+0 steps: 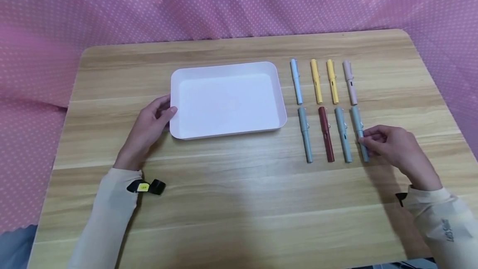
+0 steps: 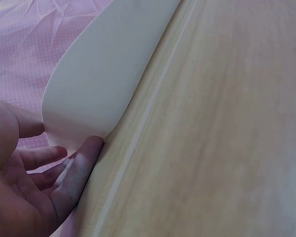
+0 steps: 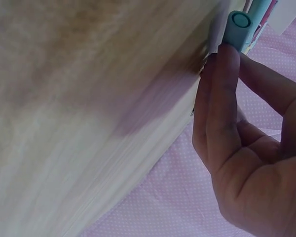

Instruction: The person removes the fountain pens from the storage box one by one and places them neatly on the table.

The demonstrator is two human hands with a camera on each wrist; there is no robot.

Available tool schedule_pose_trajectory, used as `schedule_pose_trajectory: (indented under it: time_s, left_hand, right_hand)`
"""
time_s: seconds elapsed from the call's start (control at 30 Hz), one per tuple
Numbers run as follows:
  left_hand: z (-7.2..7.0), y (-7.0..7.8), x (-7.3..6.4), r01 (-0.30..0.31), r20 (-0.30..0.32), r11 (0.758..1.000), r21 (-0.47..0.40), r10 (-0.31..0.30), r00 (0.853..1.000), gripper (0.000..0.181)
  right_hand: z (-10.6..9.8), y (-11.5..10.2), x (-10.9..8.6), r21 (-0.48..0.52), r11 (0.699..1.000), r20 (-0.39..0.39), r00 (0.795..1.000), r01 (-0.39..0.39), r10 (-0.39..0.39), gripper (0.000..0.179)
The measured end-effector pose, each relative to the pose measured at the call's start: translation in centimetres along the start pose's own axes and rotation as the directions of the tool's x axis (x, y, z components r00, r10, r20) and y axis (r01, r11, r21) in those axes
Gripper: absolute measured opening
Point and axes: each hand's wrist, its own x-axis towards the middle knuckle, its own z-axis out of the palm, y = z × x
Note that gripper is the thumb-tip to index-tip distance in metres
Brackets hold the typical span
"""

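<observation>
A white rectangular tray (image 1: 228, 103) lies on the table with nothing in it. At its left end my left hand (image 1: 148, 130) holds the wall, thumb over the rim and fingers along the outside; the left wrist view shows the fingertips (image 2: 92, 142) against the tray wall (image 2: 96, 84). My right hand (image 1: 396, 148) pinches a blue-green capped pen (image 1: 357, 121) at the right end of the near row, between thumb and fingers. In the right wrist view, this pen's round end (image 3: 240, 20) shows above the fingertips. The pen appears to lie on the table.
Left of the held pen lie a blue-green pen (image 1: 342, 134), a dark red pen (image 1: 326, 134) and another blue-green pen (image 1: 305, 134). The far row has a light blue pen (image 1: 296, 81), two yellow pens (image 1: 316, 81) and a pale purple pen (image 1: 349, 82). Pink dotted cloth (image 1: 239, 3) hangs behind the table.
</observation>
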Motion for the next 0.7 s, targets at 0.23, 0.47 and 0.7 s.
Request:
schedule_pose_trajectory:
  time_s: [0.23, 0.47, 0.7]
  left_hand:
    - [0.01, 0.05, -0.13, 0.002, 0.000, 1.000, -0.001, -0.002, 1.000, 0.065]
    - [0.08, 0.09, -0.06, 0.012, -0.007, 1.000, 0.005, -0.012, 1.000, 0.067]
    - [-0.34, -0.20, -0.46, -0.023, -0.007, 0.999, 0.036, 0.023, 1.000, 0.071]
  right_hand:
    - [0.21, 0.08, -0.27, 0.001, 1.000, -0.018, 1.000, 0.007, -0.007, 0.042]
    - [0.41, 0.25, -0.44, -0.044, 0.998, -0.054, 0.998, 0.038, -0.041, 0.039]
    - [0.59, 0.27, -0.38, -0.101, 0.991, -0.101, 0.990, 0.090, -0.100, 0.041]
